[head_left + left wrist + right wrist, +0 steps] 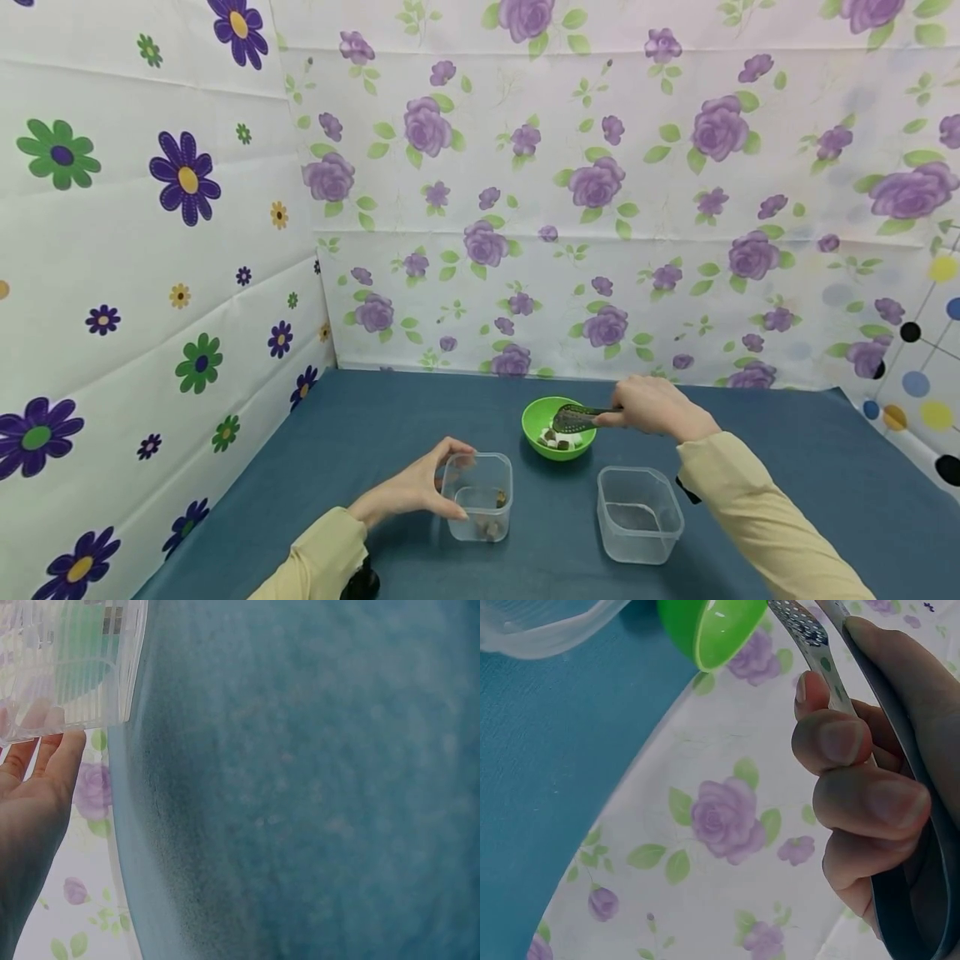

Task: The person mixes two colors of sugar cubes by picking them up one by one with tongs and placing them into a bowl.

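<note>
In the head view, my left hand (414, 490) holds a clear plastic container (463, 528), thumb on its near side and fingers on its far side. A few small brown pieces lie in it, toward the right. The left wrist view shows the container's ribbed wall (82, 701) with fingertips against it. My right hand (654, 406) grips dark tongs (579, 418) with perforated heads, which reach over a green bowl (558, 456). White and brown cubes lie in the bowl. From the right wrist, the tongs (889, 686) show both arms, with fingers wrapped round them.
A second clear container (637, 547) stands at the right, below my right forearm. The blue tabletop (420, 400) meets a floral sheet (525, 308) hung at the back, and another flowered sheet (247, 350) borders the left side.
</note>
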Demonstrator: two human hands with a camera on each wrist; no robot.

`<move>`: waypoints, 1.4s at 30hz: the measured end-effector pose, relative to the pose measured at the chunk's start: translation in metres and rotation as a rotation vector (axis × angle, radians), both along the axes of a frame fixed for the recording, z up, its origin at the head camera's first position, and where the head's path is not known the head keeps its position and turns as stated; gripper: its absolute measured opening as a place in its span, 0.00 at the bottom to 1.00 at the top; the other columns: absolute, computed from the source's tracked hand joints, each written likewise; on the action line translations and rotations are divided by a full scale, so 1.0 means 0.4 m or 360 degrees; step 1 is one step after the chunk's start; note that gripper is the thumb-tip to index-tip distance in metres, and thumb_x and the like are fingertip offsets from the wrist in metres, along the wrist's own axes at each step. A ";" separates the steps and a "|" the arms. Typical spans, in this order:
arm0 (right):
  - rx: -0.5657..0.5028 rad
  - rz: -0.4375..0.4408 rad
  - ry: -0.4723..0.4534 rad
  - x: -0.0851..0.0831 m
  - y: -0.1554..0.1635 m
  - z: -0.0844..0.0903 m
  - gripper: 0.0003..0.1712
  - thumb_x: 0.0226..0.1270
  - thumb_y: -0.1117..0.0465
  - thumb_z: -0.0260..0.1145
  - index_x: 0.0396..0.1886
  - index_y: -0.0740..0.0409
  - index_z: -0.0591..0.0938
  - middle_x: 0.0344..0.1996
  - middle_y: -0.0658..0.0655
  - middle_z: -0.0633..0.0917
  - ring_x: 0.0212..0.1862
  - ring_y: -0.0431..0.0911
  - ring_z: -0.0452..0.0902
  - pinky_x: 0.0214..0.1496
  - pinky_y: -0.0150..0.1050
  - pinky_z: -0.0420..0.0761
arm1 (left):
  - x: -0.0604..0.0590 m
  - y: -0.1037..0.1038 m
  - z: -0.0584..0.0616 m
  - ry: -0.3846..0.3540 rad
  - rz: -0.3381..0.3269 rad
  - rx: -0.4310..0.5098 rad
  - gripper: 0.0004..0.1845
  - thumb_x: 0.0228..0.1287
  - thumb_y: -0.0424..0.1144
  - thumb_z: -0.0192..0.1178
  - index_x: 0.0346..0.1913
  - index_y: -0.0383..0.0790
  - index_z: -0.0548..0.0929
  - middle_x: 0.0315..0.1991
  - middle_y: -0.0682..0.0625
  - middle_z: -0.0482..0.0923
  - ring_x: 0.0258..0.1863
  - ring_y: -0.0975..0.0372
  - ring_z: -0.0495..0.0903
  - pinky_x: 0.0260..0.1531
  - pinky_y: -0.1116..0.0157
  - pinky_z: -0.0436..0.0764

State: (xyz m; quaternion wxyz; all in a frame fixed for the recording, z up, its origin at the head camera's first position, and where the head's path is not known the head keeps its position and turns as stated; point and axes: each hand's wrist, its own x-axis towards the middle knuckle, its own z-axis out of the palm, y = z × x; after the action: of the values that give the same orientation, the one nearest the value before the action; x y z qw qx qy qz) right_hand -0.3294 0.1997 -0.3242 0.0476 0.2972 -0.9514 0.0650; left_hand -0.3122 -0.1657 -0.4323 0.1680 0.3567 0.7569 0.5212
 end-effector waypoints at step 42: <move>0.0037 0.0253 -0.0389 0.068 -0.200 0.059 0.28 0.57 0.39 0.61 0.06 0.47 0.66 0.03 0.43 0.60 0.08 0.38 0.57 0.14 0.32 0.62 | -0.002 0.000 0.000 -0.0004 0.0004 -0.0019 0.38 0.53 0.43 0.66 0.62 0.37 0.58 0.60 0.42 0.58 0.58 0.51 0.60 0.48 0.50 0.66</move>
State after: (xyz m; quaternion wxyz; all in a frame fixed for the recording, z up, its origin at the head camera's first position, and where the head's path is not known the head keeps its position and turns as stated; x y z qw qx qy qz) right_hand -0.3024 0.1199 -0.3005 -0.0774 0.3620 -0.9243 0.0933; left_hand -0.3131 -0.1658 -0.4321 0.1707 0.3541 0.7602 0.5173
